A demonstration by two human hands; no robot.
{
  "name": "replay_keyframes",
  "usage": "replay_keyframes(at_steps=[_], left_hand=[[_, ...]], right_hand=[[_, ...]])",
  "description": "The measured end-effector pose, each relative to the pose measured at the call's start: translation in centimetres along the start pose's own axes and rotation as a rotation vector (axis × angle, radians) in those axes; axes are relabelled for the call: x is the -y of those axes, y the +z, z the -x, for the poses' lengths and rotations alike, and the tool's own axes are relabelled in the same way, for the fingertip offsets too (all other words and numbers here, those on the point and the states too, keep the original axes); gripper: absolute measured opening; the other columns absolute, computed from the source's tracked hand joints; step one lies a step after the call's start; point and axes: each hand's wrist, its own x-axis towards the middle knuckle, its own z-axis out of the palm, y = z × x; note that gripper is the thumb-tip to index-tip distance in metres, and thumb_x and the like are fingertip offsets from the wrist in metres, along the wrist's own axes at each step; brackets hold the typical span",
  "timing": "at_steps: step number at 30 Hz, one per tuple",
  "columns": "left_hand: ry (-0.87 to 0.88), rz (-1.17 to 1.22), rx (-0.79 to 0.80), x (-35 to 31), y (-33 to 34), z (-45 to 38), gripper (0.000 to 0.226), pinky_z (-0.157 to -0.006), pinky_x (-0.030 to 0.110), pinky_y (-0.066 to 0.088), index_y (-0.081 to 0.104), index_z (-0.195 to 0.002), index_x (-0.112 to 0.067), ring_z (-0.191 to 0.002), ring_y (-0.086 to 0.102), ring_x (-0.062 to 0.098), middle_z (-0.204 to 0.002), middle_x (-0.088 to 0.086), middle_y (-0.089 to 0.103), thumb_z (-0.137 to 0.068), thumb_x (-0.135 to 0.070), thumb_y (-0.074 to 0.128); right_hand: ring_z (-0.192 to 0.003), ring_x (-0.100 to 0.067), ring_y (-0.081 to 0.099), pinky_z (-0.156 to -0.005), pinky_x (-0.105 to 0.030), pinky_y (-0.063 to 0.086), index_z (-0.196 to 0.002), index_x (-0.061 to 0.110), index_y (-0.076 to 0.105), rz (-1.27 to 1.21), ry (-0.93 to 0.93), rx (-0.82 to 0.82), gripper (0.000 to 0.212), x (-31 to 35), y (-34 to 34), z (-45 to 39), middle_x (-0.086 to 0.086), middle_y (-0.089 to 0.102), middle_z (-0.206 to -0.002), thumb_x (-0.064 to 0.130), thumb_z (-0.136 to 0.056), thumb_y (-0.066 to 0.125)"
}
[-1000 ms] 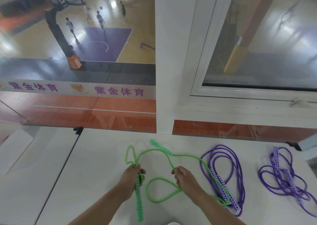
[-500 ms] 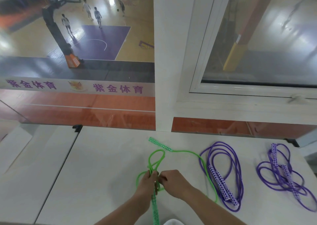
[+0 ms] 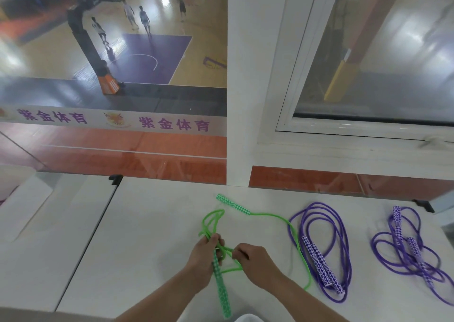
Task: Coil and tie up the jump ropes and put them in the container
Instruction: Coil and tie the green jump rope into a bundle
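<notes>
A green jump rope [image 3: 298, 243] lies partly coiled on the white table [image 3: 147, 235]. My left hand [image 3: 204, 260] grips several green loops together with one patterned green handle [image 3: 221, 289], which points toward me. My right hand [image 3: 253, 260] pinches a strand of the same rope just right of the left hand. The other green handle [image 3: 232, 204] lies farther back on the table, its cord trailing right and down. No container can be made out for certain.
Two purple jump ropes lie to the right: one loosely coiled [image 3: 321, 248], another tangled [image 3: 412, 250] near the right edge. A white rounded object [image 3: 248, 318] shows at the bottom edge. A glass wall and white pillar [image 3: 243, 100] stand behind the table.
The large green loop on the table has been drawn in. My right hand moved left to meet the left hand, and the loops are now bunched in my left hand.
</notes>
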Motion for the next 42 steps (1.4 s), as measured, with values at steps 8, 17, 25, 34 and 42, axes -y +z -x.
replay_keyframes(at_steps=[8, 17, 25, 34, 42], left_hand=[[0.014, -0.077, -0.031, 0.1, 1.2, 0.5, 0.027, -0.056, 0.033, 0.04, 0.061, -0.087, -0.003, -0.055, 0.047, 0.019, -0.073, 0.011, 0.057, -0.105, -0.016, 0.046], [0.218, -0.663, -0.106, -3.3, -2.9, -1.7, 0.02, -0.052, 0.024, 0.038, 0.051, -0.085, -0.012, -0.056, 0.044, 0.015, -0.069, 0.001, 0.054, -0.104, -0.017, 0.045], [0.086, -0.545, 0.142, 0.4, 0.3, 0.5, 0.031, -0.046, 0.023, 0.031, 0.061, -0.079, -0.008, -0.041, 0.041, 0.009, -0.051, -0.004, 0.055, -0.102, -0.025, 0.048], [-0.182, -0.172, 0.361, -0.7, -0.1, 2.4, 0.024, -0.049, 0.027, 0.036, 0.06, -0.075, -0.004, -0.047, 0.042, 0.018, -0.06, 0.008, 0.052, -0.096, -0.017, 0.061], [-0.289, -0.219, 0.375, -0.1, -1.0, 1.4, 0.016, -0.05, 0.027, 0.034, 0.065, -0.079, -0.008, -0.054, 0.047, 0.019, -0.062, 0.006, 0.05, -0.09, -0.019, 0.07]], right_hand=[[-0.059, -0.008, 0.041, -0.055, -0.023, 0.031, -0.067, 0.023, 0.044, -0.066, 0.096, 0.026, 0.039, 1.5, 0.5, -0.3, 0.007, 0.049, -0.067, 0.039, -0.102, 0.047], [-0.059, 0.0, 0.045, -0.061, -0.016, 0.037, -0.083, 0.03, 0.067, 0.012, -0.018, 0.106, 0.019, -0.8, -2.6, 0.1, 0.009, 0.055, -0.065, 0.039, -0.097, 0.058], [-0.064, -0.006, 0.051, -0.065, -0.027, 0.042, -0.074, 0.03, 0.061, 0.092, -0.133, -0.044, 0.027, 0.4, -1.8, -1.9, 0.007, 0.056, -0.069, 0.039, -0.099, 0.054], [-0.059, -0.008, 0.047, -0.059, -0.031, 0.039, -0.066, 0.028, 0.05, 0.19, -0.033, -0.055, 0.038, -1.0, -1.7, -2.2, 0.005, 0.052, -0.063, 0.049, -0.097, 0.054], [-0.061, -0.012, 0.049, -0.059, -0.031, 0.037, -0.065, 0.026, 0.049, 0.234, -0.008, 0.013, 0.042, -0.6, -1.2, -2.0, 0.005, 0.053, -0.065, 0.055, -0.096, 0.052]])
